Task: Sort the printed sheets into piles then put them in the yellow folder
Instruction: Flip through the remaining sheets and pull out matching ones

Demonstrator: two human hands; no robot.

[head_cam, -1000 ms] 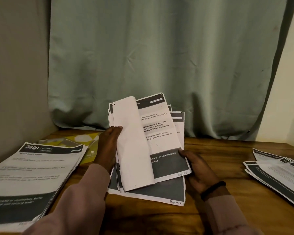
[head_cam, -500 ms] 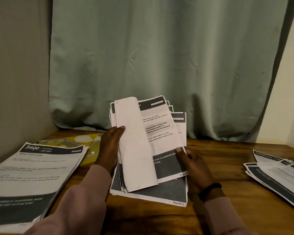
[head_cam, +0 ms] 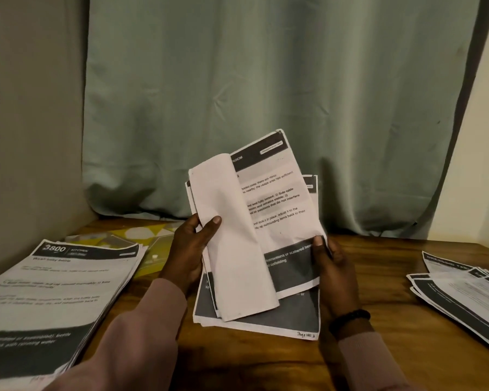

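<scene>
While folded back, sheet (head_cam: pixel 235 235) blank-backed

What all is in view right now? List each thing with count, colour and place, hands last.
held sheets: one bundle, white with dark bands, centre, raised over the table, top sheet curled back
left pile: one stack, white and dark grey, headed KITCHEN, left table edge
right pile: one fanned stack, white and dark grey, right table edge
yellow folder: one, yellow with pale shapes, flat behind the left pile, partly covered
table: one, brown wood
curtain: one, grey-green, behind the table
left hand: grips the bundle's left edge, thumb on the curled sheet
right hand: pinches the next sheet's lower right edge; black wristband
</scene>
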